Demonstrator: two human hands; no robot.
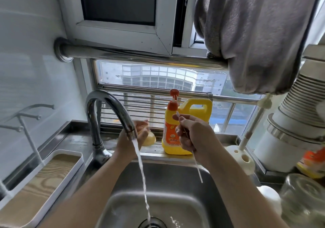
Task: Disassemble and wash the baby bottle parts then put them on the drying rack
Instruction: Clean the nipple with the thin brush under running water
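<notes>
The fingers of the right hand (pixel 191 134) are curled closed around a thin white straw (pixel 197 166), pinching it near its upper end so that a short tip pokes up past the thumb and the long lower part slants down over the sink (pixel 207 189). The left hand (pixel 135 138) is cupped behind the spout of the tap (pixel 112 108), fingers bent around a small pale yellow bottle part (pixel 150 139); the spout hides part of the hand, so how firmly it grips cannot be told. Water (pixel 143 178) runs from the tap in a thin stream, passing in front of the left wrist and falling to the drain at the bottom of the sink. Both forearms reach in from the lower edge over the steel basin. Just behind the hands, on the ledge at the back of the sink, stands a yellow detergent jug (pixel 184 122) with an orange pump top. To the left sits the drying rack (pixel 37 173), a white tray with a wood-grain base and white pegs rising from it. To the right, a white brush stand (pixel 241 159) holds a long handle, and a glass jar (pixel 302 198) lies at the lower right corner. A grey towel (pixel 255 34) hangs over a steel rail above, in front of the window.
</notes>
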